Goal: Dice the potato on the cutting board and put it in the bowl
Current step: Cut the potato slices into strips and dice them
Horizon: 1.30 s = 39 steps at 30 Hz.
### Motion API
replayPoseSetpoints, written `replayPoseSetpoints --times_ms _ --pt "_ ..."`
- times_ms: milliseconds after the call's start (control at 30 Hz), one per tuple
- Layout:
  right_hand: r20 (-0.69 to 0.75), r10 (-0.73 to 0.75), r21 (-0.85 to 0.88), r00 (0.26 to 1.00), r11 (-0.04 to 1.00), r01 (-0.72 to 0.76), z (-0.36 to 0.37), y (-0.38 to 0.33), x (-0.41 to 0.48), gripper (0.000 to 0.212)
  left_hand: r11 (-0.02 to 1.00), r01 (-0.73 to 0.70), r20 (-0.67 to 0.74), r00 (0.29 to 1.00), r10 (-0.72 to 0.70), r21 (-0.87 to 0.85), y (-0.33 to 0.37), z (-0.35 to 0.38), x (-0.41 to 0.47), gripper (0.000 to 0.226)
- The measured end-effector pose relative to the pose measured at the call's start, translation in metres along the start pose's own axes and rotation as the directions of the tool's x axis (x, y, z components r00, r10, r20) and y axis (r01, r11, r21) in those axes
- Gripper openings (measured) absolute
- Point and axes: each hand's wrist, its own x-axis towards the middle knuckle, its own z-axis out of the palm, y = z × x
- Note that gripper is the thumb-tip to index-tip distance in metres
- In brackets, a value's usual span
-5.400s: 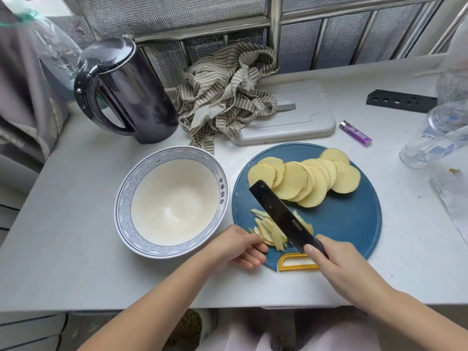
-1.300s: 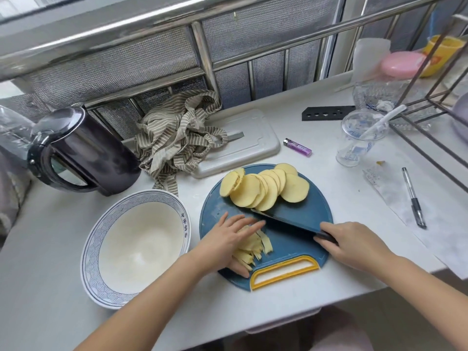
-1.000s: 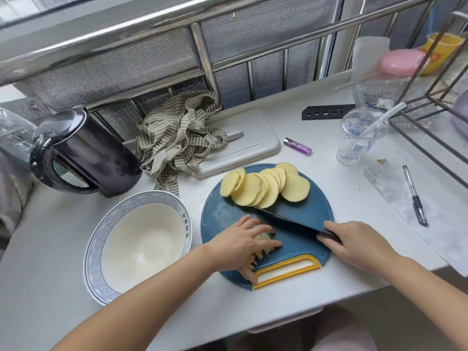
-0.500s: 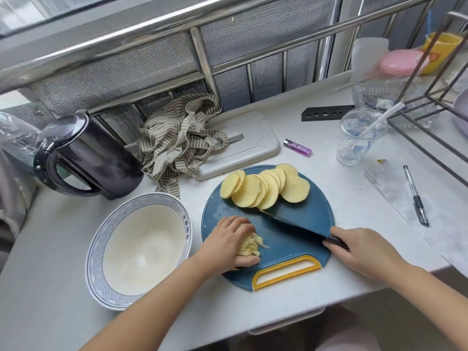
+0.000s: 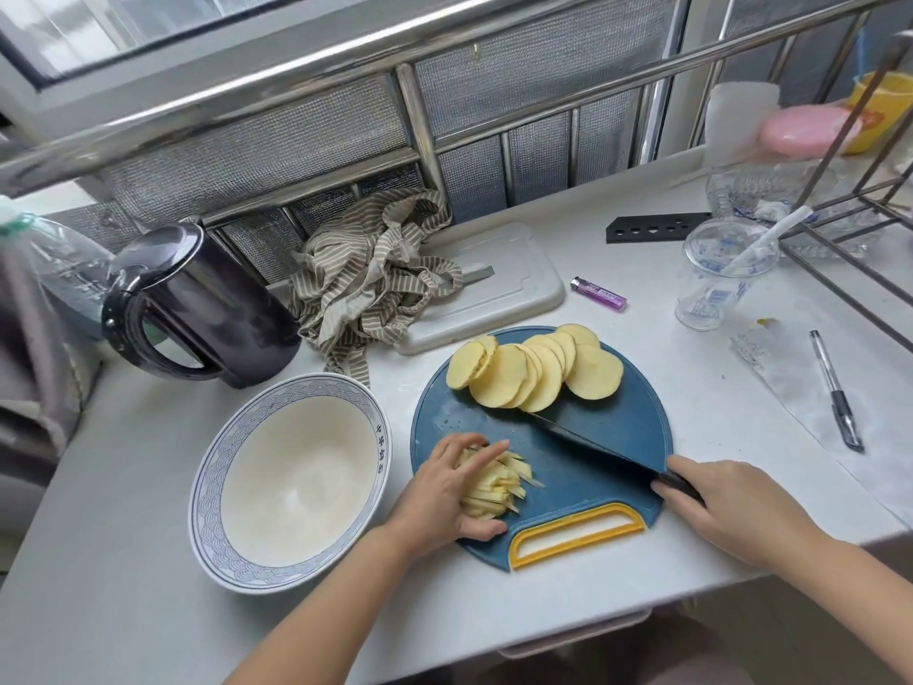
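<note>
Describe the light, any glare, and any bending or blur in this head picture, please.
Head view: soft even daylight, faint shadows only, as beside the bowl. Head view: pale glare on the kettle lid; none on the black knife. Head view: the wide lens bows the window rail; the corners smear, yet the potato strips at the left hand look sharp.

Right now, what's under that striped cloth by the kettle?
The striped cloth drapes over the left end of a pale grey board. A flat metal strip sticks out from beneath it; its other end and the board's left part are covered.
</note>
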Motion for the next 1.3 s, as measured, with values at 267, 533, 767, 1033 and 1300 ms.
replayPoseSetpoints --times_ms 267,533,767,1033,1300 --pt "0.035 0.068 0.051 0.997 0.996 -0.070 -0.001 -0.012 -0.016 0.027 0.992 0.049 -0.298 0.951 -0.081 -0.114 0.007 0.016 0.004 0.067" --pt "0.051 0.176 0.123 0.983 0.976 -0.181 0.000 -0.036 -0.048 0.034 0.994 0.072 -0.275 0.957 -0.091 -0.081 0.009 0.017 0.007 0.074" --pt "0.083 0.173 0.151 0.981 0.971 -0.184 -0.002 -0.037 -0.038 0.033 0.978 0.130 -0.263 0.950 -0.170 -0.161 0.023 0.019 0.013 0.061" --pt "0.073 0.192 0.114 0.979 0.973 -0.199 -0.004 -0.040 -0.027 0.024 0.891 0.389 -0.407 0.793 -0.453 -0.235 0.069 0.044 0.016 0.055" --pt "0.054 0.224 0.129 0.973 0.965 -0.229 0.000 -0.043 -0.031 0.024 0.953 0.251 -0.323 0.899 -0.294 -0.169 0.061 0.014 0.014 0.063"
